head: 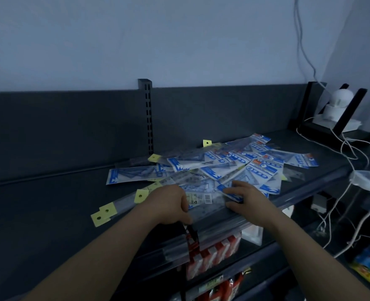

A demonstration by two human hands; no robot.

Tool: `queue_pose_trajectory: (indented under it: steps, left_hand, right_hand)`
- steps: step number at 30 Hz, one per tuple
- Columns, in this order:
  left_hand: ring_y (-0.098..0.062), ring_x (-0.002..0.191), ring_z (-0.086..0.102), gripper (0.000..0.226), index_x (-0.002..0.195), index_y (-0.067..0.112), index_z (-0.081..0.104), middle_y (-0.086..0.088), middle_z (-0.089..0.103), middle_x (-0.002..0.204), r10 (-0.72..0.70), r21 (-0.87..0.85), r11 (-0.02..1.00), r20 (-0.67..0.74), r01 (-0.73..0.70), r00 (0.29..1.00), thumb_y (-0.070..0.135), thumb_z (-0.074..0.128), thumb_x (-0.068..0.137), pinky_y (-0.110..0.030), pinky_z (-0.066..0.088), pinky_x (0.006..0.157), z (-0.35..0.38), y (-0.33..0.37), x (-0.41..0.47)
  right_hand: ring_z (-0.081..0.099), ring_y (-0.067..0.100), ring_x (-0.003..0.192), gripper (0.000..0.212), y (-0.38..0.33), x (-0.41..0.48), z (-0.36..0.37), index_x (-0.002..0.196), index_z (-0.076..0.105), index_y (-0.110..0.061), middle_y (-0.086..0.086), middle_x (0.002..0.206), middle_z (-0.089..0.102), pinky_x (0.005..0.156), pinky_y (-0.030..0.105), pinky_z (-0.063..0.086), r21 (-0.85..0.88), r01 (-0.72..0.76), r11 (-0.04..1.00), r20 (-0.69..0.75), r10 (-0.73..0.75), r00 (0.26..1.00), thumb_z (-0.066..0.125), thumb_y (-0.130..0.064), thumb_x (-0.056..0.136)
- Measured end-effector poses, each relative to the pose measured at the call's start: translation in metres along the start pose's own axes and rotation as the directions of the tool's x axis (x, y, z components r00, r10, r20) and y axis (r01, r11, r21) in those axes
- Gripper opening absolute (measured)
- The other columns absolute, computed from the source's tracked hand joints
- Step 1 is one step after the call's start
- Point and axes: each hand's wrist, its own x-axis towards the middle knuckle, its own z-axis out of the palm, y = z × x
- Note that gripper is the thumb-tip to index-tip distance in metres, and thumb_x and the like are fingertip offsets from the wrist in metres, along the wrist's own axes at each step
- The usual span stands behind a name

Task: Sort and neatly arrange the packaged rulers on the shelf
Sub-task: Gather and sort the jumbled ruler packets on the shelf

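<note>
Packaged rulers (pixel 212 168): loose heap, mid-shelf (pixel 49 209), unsorted. Your left hand (pixel 169 204) curls shut on a clear packet (pixel 205 199) at the front lip; your right hand (pixel 248 199), fingers half-spread, pins its other end, probably to square it. Yellow-tabbed long packs (pixel 123 205) lie apart, left.

We cannot read the print on the ruler packets (pixel 212 168); it is too small and blurred. Our left hand (pixel 169 205) hides its fingertips, and packets near the shelf's (pixel 49 203) front edge lie half buried.
</note>
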Motion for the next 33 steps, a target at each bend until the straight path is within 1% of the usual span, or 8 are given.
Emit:
queue_pose_trajectory:
  steps: [5,8,12,16,20,26,30,33]
  left_hand:
    - [-0.014,0.086,0.062,0.025,0.087,0.021,0.062,0.006,0.064,0.089,-0.05,-0.187,0.981,-0.036,0.043,0.998,0.024,0.082,0.073,-0.032,0.053,0.08,-0.001,-0.007,0.004]
    - [-0.015,0.086,0.064,0.023,0.088,0.021,0.065,0.004,0.066,0.088,-0.061,-0.266,0.963,-0.072,0.039,0.996,0.024,0.082,0.073,-0.031,0.052,0.079,-0.003,-0.013,0.005]
    - [-0.015,0.083,0.065,0.037,0.088,0.017,0.071,0.001,0.071,0.089,-0.033,-0.076,0.997,-0.013,0.032,0.999,0.048,0.08,0.07,-0.037,0.055,0.076,0.002,-0.006,0.0]
    - [-0.015,0.074,0.062,0.046,0.082,0.016,0.074,-0.004,0.072,0.086,-0.085,0.034,0.996,0.055,0.084,0.995,0.059,0.075,0.068,-0.031,0.047,0.063,0.005,-0.007,0.005]
    - [-0.017,0.073,0.058,0.034,0.081,0.013,0.075,-0.009,0.071,0.09,-0.067,-0.062,0.995,0.08,0.072,0.995,0.046,0.075,0.076,-0.033,0.045,0.064,0.004,-0.012,0.006]
    - [-0.018,0.088,0.064,0.021,0.087,0.014,0.072,-0.004,0.07,0.095,-0.062,-0.155,0.986,0.03,0.065,0.998,0.035,0.069,0.086,-0.038,0.053,0.081,0.003,-0.014,0.006]
    - [-0.013,0.081,0.058,0.019,0.095,0.011,0.066,0.003,0.063,0.09,-0.05,-0.187,0.982,-0.042,0.041,0.998,0.029,0.061,0.092,-0.028,0.047,0.072,-0.013,-0.016,0.0]
    - [-0.011,0.068,0.048,0.019,0.086,0.012,0.058,0.001,0.054,0.078,-0.08,-0.214,0.975,-0.075,0.062,0.994,0.029,0.057,0.095,-0.025,0.041,0.064,-0.028,-0.026,-0.005]
  right_hand:
    - [0.028,0.019,0.14,0.041,0.002,0.0,0.002,0.133,0.055,-0.023,0.003,0.154,0.028,0.112,0.032,0.028,0.022,0.007,1.0,-0.014,-0.006,1.0,0.061,-0.024,0.092]
    - [0.027,0.02,0.141,0.041,0.002,0.002,0.001,0.133,0.054,-0.022,0.004,0.154,0.028,0.113,0.034,0.028,0.012,0.006,1.0,-0.003,-0.006,1.0,0.06,-0.024,0.093]
    - [0.025,0.021,0.142,0.044,0.002,0.004,0.0,0.135,0.051,-0.023,0.004,0.155,0.025,0.114,0.035,0.026,0.008,-0.018,1.0,-0.003,0.018,1.0,0.06,-0.025,0.092]
    - [0.025,0.021,0.141,0.046,0.002,0.004,0.0,0.137,0.05,-0.021,0.004,0.154,0.026,0.112,0.033,0.026,0.003,-0.027,1.0,-0.001,0.027,1.0,0.06,-0.026,0.092]
    - [0.024,0.02,0.142,0.047,0.004,0.004,0.001,0.137,0.05,-0.022,0.004,0.155,0.025,0.114,0.033,0.025,0.021,-0.026,0.999,-0.009,0.026,1.0,0.061,-0.025,0.092]
    - [0.026,0.021,0.141,0.046,0.007,0.004,0.0,0.138,0.049,-0.022,0.005,0.153,0.028,0.113,0.032,0.024,-0.006,-0.021,1.0,-0.024,0.021,0.999,0.059,-0.028,0.093]
    - [0.022,0.024,0.142,0.05,0.009,0.004,-0.003,0.139,0.047,-0.027,0.008,0.154,0.025,0.115,0.036,0.023,-0.044,-0.057,0.997,-0.024,0.056,0.998,0.058,-0.038,0.091]
    - [0.017,0.025,0.144,0.057,0.003,0.007,-0.003,0.142,0.042,-0.028,0.012,0.155,0.022,0.116,0.037,0.02,-0.132,-0.056,0.99,-0.021,0.054,0.998,0.059,-0.043,0.089]
